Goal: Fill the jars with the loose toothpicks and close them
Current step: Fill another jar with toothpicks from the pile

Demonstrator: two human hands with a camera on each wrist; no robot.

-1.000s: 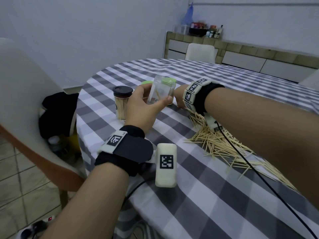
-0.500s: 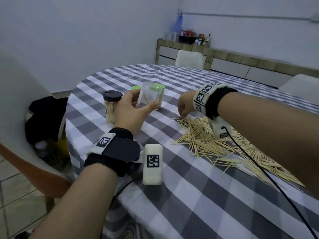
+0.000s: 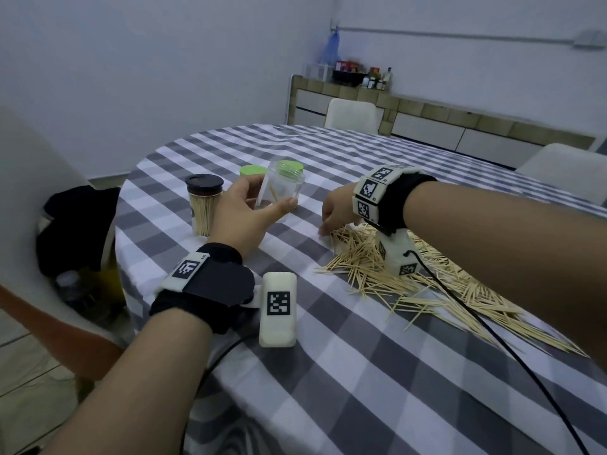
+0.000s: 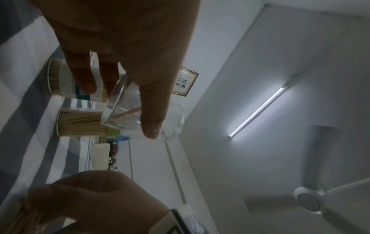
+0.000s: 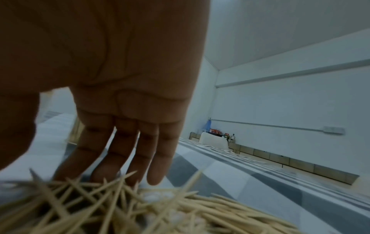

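My left hand (image 3: 249, 208) holds a clear open jar (image 3: 282, 188) tilted above the table, thumb in front and fingers behind; one or two toothpicks lie inside it (image 4: 128, 113). My right hand (image 3: 335, 215) reaches down with straight fingers (image 5: 138, 152) onto the near-left end of the loose toothpick pile (image 3: 410, 277), touching the sticks (image 5: 124, 205). A full jar with a black lid (image 3: 203, 205) stands left of my left hand. Behind the held jar stand two green-lidded jars (image 3: 252, 170), one partly hidden (image 3: 290, 167).
The round table wears a grey and white checked cloth (image 3: 377, 372). A chair with a dark bag (image 3: 72, 231) stands at the left table edge. White chairs (image 3: 353, 114) and a low sideboard (image 3: 460, 126) lie beyond the table. Cables trail from both wrists.
My right hand has drawn away from the jar and come down onto the toothpick pile. The left hand keeps holding the clear jar.
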